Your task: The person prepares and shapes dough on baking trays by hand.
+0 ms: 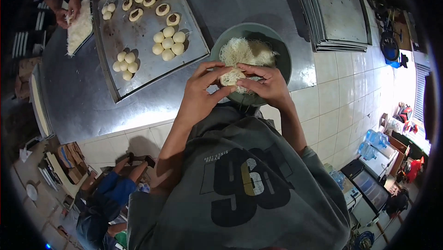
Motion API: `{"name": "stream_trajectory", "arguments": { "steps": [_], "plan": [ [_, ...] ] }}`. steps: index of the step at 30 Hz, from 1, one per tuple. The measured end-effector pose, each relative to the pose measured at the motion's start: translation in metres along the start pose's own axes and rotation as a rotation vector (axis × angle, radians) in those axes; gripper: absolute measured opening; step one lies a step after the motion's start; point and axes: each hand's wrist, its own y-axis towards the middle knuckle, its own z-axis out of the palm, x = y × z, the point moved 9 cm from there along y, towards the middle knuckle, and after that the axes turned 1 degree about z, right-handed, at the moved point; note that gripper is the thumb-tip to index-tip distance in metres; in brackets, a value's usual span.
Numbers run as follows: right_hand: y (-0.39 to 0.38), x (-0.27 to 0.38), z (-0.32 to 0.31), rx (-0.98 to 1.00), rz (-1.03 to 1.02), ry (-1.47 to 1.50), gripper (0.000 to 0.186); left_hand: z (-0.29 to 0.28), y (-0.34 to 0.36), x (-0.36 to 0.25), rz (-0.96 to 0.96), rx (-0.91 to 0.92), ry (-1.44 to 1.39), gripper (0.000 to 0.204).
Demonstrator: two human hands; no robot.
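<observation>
Round cream piece with white shreds (228, 80), pinched in left hand (200, 86) and right hand (271, 86) fingertips over round grey-green bowl (285, 56), seemingly unfinished; cream dark-centred dough rounds (162, 9) on metal tray (132, 34) lie shred-free.

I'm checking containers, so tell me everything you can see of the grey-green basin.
The basin is round and deep, with a smooth wall that looks like plastic. It appears upright at the near edge of the metal table, close to the person's shirt. Pale shreds heap inside, leaving the far and right wall partly bare. The left hand and right hand hold a pale piece over its near side, hiding some rim; whether they touch it is unclear.
</observation>
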Motion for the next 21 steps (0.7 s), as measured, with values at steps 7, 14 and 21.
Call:
{"name": "stream_trajectory", "arguments": {
  "steps": [7, 14, 21],
  "plan": [
    [0.003, -0.001, -0.009, -0.023, -0.251, -0.073, 0.025, 0.011, 0.001, 0.006, -0.01, -0.073, 0.063, 0.028],
    [-0.003, 0.014, -0.007, 0.05, -0.112, -0.085, 0.026, 0.006, 0.002, 0.015, -0.132, -0.231, 0.004, 0.045],
    [0.003, 0.011, -0.01, -0.066, -0.262, 0.044, 0.037, 0.013, 0.004, 0.001, -0.094, -0.178, -0.014, 0.051]
  ]
}}
